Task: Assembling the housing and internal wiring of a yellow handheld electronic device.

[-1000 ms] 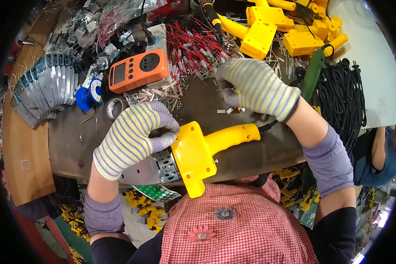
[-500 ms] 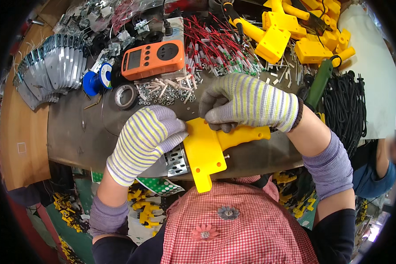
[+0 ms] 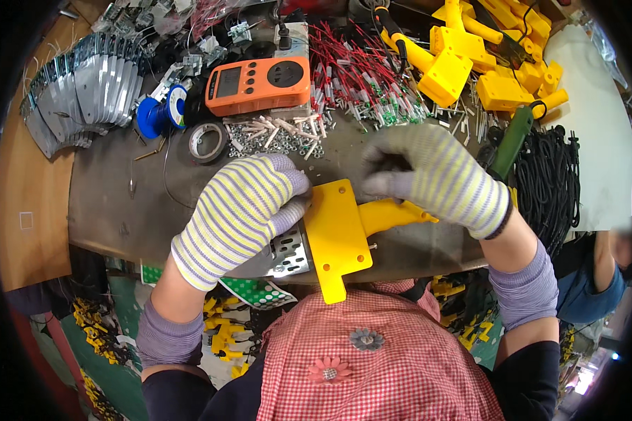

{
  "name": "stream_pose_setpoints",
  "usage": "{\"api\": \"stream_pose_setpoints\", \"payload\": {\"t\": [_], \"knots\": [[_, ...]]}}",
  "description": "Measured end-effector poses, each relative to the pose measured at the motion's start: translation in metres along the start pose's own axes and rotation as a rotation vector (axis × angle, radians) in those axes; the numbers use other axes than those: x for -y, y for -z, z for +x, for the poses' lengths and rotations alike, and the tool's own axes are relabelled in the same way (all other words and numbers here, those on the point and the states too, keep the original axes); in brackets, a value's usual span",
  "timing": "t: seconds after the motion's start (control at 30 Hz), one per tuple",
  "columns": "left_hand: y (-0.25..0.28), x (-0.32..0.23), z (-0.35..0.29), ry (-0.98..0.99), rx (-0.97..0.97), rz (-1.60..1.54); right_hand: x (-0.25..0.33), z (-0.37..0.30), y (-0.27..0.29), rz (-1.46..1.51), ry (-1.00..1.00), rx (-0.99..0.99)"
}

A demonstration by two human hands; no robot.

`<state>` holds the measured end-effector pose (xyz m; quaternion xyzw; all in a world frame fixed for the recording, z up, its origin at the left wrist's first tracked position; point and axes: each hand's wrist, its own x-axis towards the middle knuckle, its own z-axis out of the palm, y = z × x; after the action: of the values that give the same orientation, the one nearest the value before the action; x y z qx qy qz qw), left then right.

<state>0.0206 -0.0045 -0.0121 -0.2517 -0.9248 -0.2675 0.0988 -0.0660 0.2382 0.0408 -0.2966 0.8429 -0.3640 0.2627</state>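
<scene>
A yellow plastic housing (image 3: 336, 231) with a handle and corner holes lies near the table's front edge. My left hand (image 3: 239, 217), in a striped knit glove, pinches its upper left edge between thumb and fingers. From under the housing's left side sticks a perforated metal plate (image 3: 290, 254). A small screw (image 3: 373, 246) juts from its right side. Just above the handle, apart from the housing, hovers my gloved right hand (image 3: 432, 172). Its fingers curl toward the thumb but are blurred, so I cannot make out whether anything is between them.
Beyond my hands lie an orange meter (image 3: 258, 85), black tape (image 3: 207, 142), a blue wire spool (image 3: 160, 116), loose nuts (image 3: 281, 146) and red-wired parts (image 3: 361, 74). Yellow housings (image 3: 446, 76), a green-handled tool (image 3: 512, 144) and black cords (image 3: 549, 175) lie right; metal plates (image 3: 91, 88) left.
My right hand has lifted off the housing and moved right, uncovering its upper right corner and hole. My left hand still grips the housing. The whole view has shifted slightly.
</scene>
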Motion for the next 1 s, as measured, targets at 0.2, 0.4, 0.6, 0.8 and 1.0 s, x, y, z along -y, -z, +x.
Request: {"api": "stream_pose_setpoints", "payload": {"t": [0.2,0.4,0.6,0.8,1.0], "knots": [[-0.012,0.000,-0.002,0.206,-0.082,-0.430,-0.012,-0.032,0.005,0.221,-0.104,0.017],[-0.011,0.004,0.000,-0.014,-0.100,-0.160,-0.015,-0.051,-0.009,0.222,0.037,-0.066],[0.002,-0.016,0.008,-0.132,0.100,0.266,-0.004,-0.061,-0.037,0.126,0.141,-0.165],[0.003,-0.034,0.006,-0.084,0.159,0.437,-0.002,-0.064,-0.048,0.199,0.177,-0.110],[-0.007,-0.037,-0.003,0.029,0.029,0.311,-0.006,-0.054,-0.050,-0.154,0.278,-0.043]]}}
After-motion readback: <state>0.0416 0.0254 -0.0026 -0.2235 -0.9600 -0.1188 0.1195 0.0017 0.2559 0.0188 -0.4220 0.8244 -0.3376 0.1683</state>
